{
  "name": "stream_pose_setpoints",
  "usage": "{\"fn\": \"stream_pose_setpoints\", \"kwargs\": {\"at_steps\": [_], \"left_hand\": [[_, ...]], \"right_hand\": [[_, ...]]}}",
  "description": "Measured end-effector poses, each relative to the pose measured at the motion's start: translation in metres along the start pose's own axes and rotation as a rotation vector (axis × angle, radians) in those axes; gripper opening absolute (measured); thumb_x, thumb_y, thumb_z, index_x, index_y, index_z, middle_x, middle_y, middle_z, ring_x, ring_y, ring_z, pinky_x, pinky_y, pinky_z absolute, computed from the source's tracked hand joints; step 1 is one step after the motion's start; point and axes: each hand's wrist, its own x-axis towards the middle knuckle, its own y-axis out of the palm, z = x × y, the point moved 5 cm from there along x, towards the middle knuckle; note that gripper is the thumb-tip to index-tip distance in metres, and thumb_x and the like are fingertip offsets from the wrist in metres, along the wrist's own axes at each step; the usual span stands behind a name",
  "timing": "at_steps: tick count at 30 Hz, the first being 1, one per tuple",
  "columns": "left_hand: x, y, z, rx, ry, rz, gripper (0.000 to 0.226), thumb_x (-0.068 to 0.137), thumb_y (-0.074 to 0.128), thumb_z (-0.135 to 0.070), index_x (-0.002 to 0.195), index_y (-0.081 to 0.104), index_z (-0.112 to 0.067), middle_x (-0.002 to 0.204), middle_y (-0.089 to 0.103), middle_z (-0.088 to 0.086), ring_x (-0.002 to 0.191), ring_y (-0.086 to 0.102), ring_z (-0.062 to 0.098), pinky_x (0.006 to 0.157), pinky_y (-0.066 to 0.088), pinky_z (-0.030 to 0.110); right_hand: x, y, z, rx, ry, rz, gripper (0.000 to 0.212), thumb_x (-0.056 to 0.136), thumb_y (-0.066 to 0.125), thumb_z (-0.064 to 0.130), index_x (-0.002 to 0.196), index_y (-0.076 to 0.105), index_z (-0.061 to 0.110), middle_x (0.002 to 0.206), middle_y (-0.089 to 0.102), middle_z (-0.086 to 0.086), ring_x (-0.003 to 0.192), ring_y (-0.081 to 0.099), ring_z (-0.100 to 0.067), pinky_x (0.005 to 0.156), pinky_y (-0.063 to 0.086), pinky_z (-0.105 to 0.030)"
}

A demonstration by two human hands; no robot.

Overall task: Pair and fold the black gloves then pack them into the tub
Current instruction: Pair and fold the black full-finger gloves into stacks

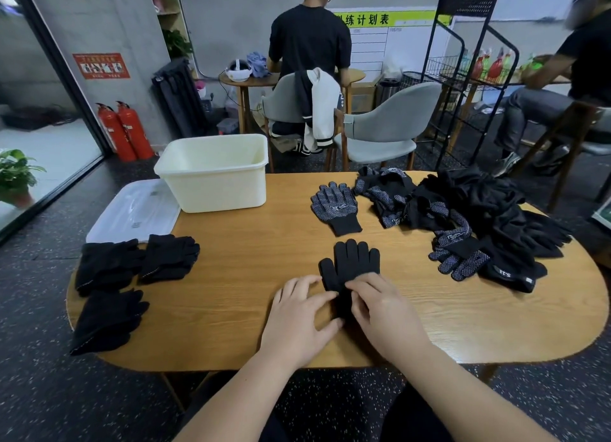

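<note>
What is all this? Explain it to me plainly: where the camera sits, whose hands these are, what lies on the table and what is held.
No machine here: a person works with two bare hands. The one picture comes from a camera on that person's head, looking forward and down. The left hand and right hand meet at the cuff of a plain black glove lying on the wooden table; the right pinches it, the left rests fingers on it. At the left lie folded gloves, behind them a cream tub and its clear lid. At the right sits a loose glove pile, with one dotted glove apart.
</note>
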Motion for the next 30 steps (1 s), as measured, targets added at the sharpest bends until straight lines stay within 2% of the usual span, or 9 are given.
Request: {"fn": "stream_pose_setpoints", "kwargs": {"at_steps": [2,4,6,8,10,14,18,23,30], "left_hand": [[0.001,-0.001,0.0,0.006,-0.003,-0.005,0.06,0.094,0.045,-0.075,0.145,0.058,-0.047,0.157,0.03,-0.022,0.148,0.02,0.006,0.125,0.022,0.037],[0.001,-0.001,-0.001,0.012,-0.001,0.002,0.06,0.094,0.044,-0.076,0.145,0.058,-0.047,0.157,0.031,-0.022,0.148,0.02,0.006,0.124,0.022,0.037],[0.001,-0.001,0.0,0.016,-0.003,0.013,0.06,0.094,0.043,-0.076,0.145,0.058,-0.049,0.156,0.032,-0.022,0.148,0.019,0.005,0.124,0.021,0.037],[0.001,0.0,0.0,0.014,-0.009,0.017,0.06,0.094,0.043,-0.076,0.146,0.057,-0.049,0.155,0.033,-0.022,0.148,0.018,0.005,0.124,0.021,0.037],[0.002,-0.001,0.0,0.008,-0.008,0.016,0.059,0.094,0.044,-0.076,0.146,0.057,-0.049,0.155,0.033,-0.022,0.148,0.018,0.004,0.124,0.02,0.037],[0.004,-0.001,0.001,0.01,-0.012,0.017,0.059,0.093,0.045,-0.075,0.145,0.056,-0.05,0.156,0.03,-0.024,0.148,0.016,0.004,0.124,0.018,0.035],[0.004,-0.001,0.002,-0.021,-0.02,0.013,0.06,0.093,0.046,-0.073,0.147,0.053,-0.047,0.155,0.028,-0.024,0.147,0.019,0.004,0.125,0.021,0.036],[0.004,-0.005,0.008,-0.179,-0.093,-0.042,0.049,0.095,0.049,-0.06,0.142,0.049,-0.044,0.148,0.028,-0.027,0.139,0.031,-0.001,0.12,0.03,0.032],[0.003,-0.008,0.009,-0.241,-0.097,-0.099,0.039,0.098,0.053,-0.053,0.136,0.052,-0.044,0.143,0.033,-0.028,0.139,0.033,-0.001,0.119,0.035,0.033]], "right_hand": [[0.019,0.01,-0.007,0.006,0.086,0.141,0.035,0.105,0.054,0.028,0.137,0.066,0.019,0.136,0.061,0.007,0.128,0.053,-0.016,0.102,0.052,-0.031],[0.037,0.028,-0.02,-0.05,0.17,0.369,0.048,0.11,0.046,0.04,0.155,0.048,0.023,0.161,0.042,0.004,0.151,0.032,-0.02,0.12,0.038,-0.037],[0.051,0.039,-0.036,-0.147,0.251,0.497,0.057,0.11,0.04,0.048,0.161,0.036,0.023,0.171,0.026,-0.001,0.159,0.016,-0.027,0.125,0.03,-0.045],[0.062,0.039,-0.046,-0.222,0.31,0.499,0.059,0.11,0.036,0.051,0.162,0.03,0.022,0.173,0.019,-0.004,0.159,0.01,-0.03,0.125,0.029,-0.048],[0.067,0.04,-0.044,-0.247,0.282,0.473,0.062,0.11,0.035,0.052,0.163,0.027,0.021,0.174,0.015,-0.003,0.16,0.006,-0.03,0.126,0.026,-0.047],[0.062,0.053,-0.035,-0.303,0.234,0.548,0.066,0.11,0.026,0.057,0.167,0.016,0.025,0.176,0.006,-0.002,0.162,0.0,-0.028,0.13,0.015,-0.046],[0.077,0.052,-0.03,-0.324,0.286,0.41,0.064,0.11,0.025,0.057,0.165,0.022,0.024,0.175,0.009,-0.006,0.161,0.003,-0.032,0.128,0.016,-0.048],[0.074,0.079,-0.03,-0.324,0.322,0.523,0.077,0.103,0.009,0.071,0.168,-0.002,0.031,0.176,-0.011,-0.003,0.161,-0.015,-0.028,0.131,0.0,-0.049],[0.067,0.077,-0.022,-0.347,0.318,0.528,0.081,0.099,0.002,0.075,0.166,-0.01,0.033,0.174,-0.02,-0.003,0.16,-0.02,-0.031,0.129,-0.004,-0.055]]}}
